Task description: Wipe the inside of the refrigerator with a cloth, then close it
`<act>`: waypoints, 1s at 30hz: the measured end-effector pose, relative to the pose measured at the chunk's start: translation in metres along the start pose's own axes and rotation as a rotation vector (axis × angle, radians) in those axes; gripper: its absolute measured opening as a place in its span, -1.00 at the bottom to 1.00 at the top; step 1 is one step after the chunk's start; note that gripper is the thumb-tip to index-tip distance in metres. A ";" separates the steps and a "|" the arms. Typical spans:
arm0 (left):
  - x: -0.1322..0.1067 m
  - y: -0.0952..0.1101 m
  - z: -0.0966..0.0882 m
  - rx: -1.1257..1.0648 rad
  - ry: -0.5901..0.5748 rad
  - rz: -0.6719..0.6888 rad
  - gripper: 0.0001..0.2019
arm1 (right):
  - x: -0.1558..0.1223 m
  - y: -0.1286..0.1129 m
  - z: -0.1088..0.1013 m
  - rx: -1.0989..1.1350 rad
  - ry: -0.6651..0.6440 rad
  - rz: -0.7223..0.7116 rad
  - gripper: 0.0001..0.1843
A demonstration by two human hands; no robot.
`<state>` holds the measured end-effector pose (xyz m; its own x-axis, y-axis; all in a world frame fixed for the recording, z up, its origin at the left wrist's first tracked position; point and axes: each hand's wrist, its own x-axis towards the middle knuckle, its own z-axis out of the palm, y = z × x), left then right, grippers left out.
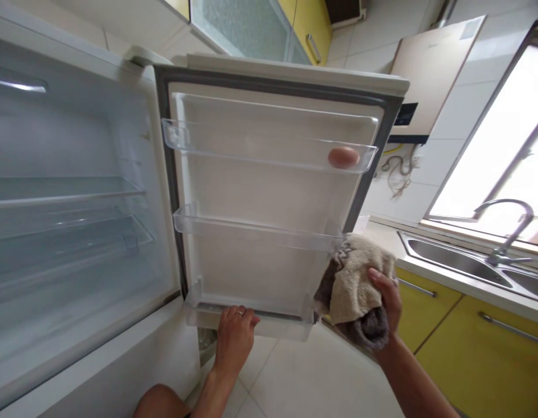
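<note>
My right hand [388, 299] grips a bunched beige and grey-brown towel [360, 276] at the free edge of the open fridge door [255, 191]. The towel overlaps the right end of the clear middle door shelf [260, 229]. My left hand [236, 337], with a ring on one finger, curls over the front rim of the clear bottom door shelf [281, 328]; its fingertips are partly hidden behind that rim. A single brown egg [343, 157] rests at the right end of the top door shelf [251, 154].
To the left, the fridge interior [68, 139] shows glass shelves [64, 188]. A double sink [455, 258] with a faucet [510, 226] stands at the right above yellow cabinets [490, 348]. A water heater [434, 75] hangs on the tiled wall. Below is a tiled floor [290, 377].
</note>
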<state>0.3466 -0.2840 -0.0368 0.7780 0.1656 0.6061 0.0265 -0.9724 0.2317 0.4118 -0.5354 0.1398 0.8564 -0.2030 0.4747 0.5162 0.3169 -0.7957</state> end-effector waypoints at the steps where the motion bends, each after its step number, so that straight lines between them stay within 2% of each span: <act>1: 0.000 0.001 -0.001 0.002 -0.001 -0.002 -0.86 | 0.005 -0.002 -0.002 -0.017 0.045 -0.057 -0.66; 2: 0.000 0.001 -0.002 0.003 -0.001 -0.004 -0.86 | 0.010 -0.004 -0.003 -0.059 0.077 -0.142 -0.62; 4: 0.000 0.003 -0.004 0.004 -0.003 -0.010 -0.86 | 0.024 -0.009 0.001 -0.223 0.057 -0.429 -0.51; 8: -0.001 0.005 -0.006 -0.006 -0.011 -0.019 -0.87 | 0.044 -0.018 0.033 -0.657 -0.205 -1.117 -0.28; 10: -0.001 0.005 -0.003 -0.024 -0.006 -0.025 -0.88 | 0.045 -0.021 0.054 -0.822 -0.288 -1.292 -0.23; 12: -0.002 0.005 0.000 -0.038 0.008 -0.034 -0.88 | 0.041 -0.022 0.074 -0.936 -0.330 -1.374 -0.22; 15: -0.002 0.005 0.005 -0.046 0.028 -0.050 -0.88 | 0.029 -0.019 0.102 -1.003 -0.409 -1.423 -0.28; 18: -0.002 0.007 0.007 -0.055 0.039 -0.076 -0.89 | 0.018 -0.016 0.132 -0.999 -0.524 -1.391 -0.34; 21: -0.002 0.009 0.008 -0.080 0.045 -0.104 -0.86 | 0.005 -0.017 0.172 -0.998 -0.688 -1.263 -0.33; 26: -0.002 0.010 0.013 -0.099 0.064 -0.142 -0.83 | -0.016 -0.027 0.253 -0.919 -0.998 -1.038 -0.39; 30: -0.003 0.009 0.013 -0.105 0.058 -0.146 -0.83 | -0.015 -0.034 0.316 -0.796 -1.340 -0.879 -0.37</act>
<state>0.3522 -0.2951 -0.0462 0.7332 0.3156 0.6024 0.0685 -0.9155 0.3964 0.3848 -0.2508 0.2785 -0.0070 0.8953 0.4454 0.9983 -0.0196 0.0552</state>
